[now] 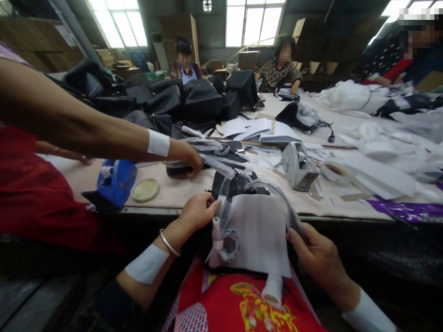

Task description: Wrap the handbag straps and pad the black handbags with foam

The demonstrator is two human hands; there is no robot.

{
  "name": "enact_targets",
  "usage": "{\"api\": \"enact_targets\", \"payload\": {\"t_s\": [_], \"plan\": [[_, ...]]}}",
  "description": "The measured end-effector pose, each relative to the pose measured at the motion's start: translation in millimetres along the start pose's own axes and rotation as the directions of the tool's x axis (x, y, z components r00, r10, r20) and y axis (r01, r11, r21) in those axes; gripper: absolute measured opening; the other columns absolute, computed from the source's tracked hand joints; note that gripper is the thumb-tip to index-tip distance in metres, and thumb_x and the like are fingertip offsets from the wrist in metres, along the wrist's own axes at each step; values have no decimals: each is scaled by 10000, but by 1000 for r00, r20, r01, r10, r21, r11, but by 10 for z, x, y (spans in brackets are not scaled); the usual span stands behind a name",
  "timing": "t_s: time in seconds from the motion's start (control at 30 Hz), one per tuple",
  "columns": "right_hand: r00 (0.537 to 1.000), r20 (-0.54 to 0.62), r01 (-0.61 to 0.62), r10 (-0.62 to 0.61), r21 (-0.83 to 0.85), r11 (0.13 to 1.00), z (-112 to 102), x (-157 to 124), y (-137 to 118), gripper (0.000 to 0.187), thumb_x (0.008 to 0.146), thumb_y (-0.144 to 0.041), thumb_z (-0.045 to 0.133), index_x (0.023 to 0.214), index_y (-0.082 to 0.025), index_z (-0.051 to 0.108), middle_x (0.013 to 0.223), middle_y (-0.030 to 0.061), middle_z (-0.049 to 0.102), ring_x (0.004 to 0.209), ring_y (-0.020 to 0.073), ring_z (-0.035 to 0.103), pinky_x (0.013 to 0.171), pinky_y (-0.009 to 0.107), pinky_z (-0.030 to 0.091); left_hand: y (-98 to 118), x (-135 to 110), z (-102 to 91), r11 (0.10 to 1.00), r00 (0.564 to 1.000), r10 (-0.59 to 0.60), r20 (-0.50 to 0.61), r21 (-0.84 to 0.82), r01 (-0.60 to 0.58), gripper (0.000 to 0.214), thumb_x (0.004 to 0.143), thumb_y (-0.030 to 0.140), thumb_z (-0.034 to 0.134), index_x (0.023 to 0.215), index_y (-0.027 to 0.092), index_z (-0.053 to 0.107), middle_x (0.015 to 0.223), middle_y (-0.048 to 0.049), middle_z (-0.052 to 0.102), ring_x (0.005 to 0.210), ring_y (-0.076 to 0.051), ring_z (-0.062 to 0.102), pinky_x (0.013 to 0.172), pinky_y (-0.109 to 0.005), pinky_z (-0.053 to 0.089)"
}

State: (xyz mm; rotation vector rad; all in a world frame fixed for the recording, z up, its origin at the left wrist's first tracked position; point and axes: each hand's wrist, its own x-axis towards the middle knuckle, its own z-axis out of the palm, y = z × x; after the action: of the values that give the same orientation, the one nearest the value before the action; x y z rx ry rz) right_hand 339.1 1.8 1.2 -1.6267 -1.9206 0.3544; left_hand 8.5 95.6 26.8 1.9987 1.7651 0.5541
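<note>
My left hand is closed in a pinch at the top left edge of a white sheet of fabric that lies on my lap against the table edge. A silver bangle sits on that wrist. My right hand grips the sheet's right edge, fingers curled over a grey strap that arcs across it. A bunched pale roll hangs at the sheet's left side. Dark fabric lies just above on the table.
A co-worker's arm reaches from the left onto a dark piece. Nearby stand a blue container, a round lid, a tape dispenser, paper sheets and piled black bags. Other people sit at the far side.
</note>
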Motion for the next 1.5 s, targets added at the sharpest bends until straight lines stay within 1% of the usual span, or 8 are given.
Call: {"api": "enact_targets", "payload": {"t_s": [0.17,0.47,0.63,1.03,1.2,1.3,1.4,1.5], "plan": [[983,26,179,-179,-294,939,202,85,-152,306,975,-379,468,734,-216,564,645,52,622,601,203,613,589,298,404,-76,-27,187,986,999,-26,39,-162,32,296,861,452,614,757,183,684,710,-20,699,677,-170,637,637,-263,444],[992,105,110,-76,-374,921,520,113,-33,250,977,-290,424,918,-173,636,684,76,686,608,224,674,567,296,422,-5,-189,473,999,968,45,-245,42,-35,158,910,280,517,783,204,574,818,-61,666,788,-197,620,749,-299,439],[992,128,47,-1,-360,932,526,138,-44,251,972,-278,426,903,-173,644,661,76,688,601,229,682,548,290,425,-58,-98,505,989,979,-147,-139,-34,144,160,874,309,561,745,218,539,682,-2,639,650,-159,608,624,-252,405],[990,131,80,-44,-281,957,25,204,-146,344,939,-161,425,1190,-158,660,900,102,759,763,207,717,676,272,540,445,-358,9,986,957,70,-283,-123,-109,215,913,369,527,873,195,648,825,-62,682,777,-208,637,743,-316,482],[970,-5,216,-243,-447,868,75,63,-427,547,887,-30,416,1409,-115,558,1223,207,686,927,262,719,793,351,585,1063,-475,445,683,936,74,344,-701,204,406,837,547,620,952,158,650,798,-52,666,679,-180,638,527,-260,492],[974,-4,224,-228,-167,960,84,-79,-478,551,921,-98,429,1465,-145,502,1291,207,649,1111,305,661,941,458,544,1189,-410,673,471,908,-23,418,-797,379,480,788,624,648,826,147,619,639,-6,589,536,-122,560,482,-227,449],[964,248,-6,-102,400,916,-49,-220,-350,560,968,-321,494,1504,-168,439,1230,167,676,1077,276,666,904,426,554,1132,-316,632,269,878,23,477,-849,454,452,711,564,757,773,152,581,565,25,556,471,-83,508,474,-199,409],[788,607,-390,-104,623,678,-269,-306,-163,526,941,-544,541,1157,-98,717,847,101,712,731,193,661,655,276,532,1013,-192,431,125,852,131,506,-862,492,415,656,464,827,736,155,563,559,34,547,450,-72,486,450,-189,373]]}}
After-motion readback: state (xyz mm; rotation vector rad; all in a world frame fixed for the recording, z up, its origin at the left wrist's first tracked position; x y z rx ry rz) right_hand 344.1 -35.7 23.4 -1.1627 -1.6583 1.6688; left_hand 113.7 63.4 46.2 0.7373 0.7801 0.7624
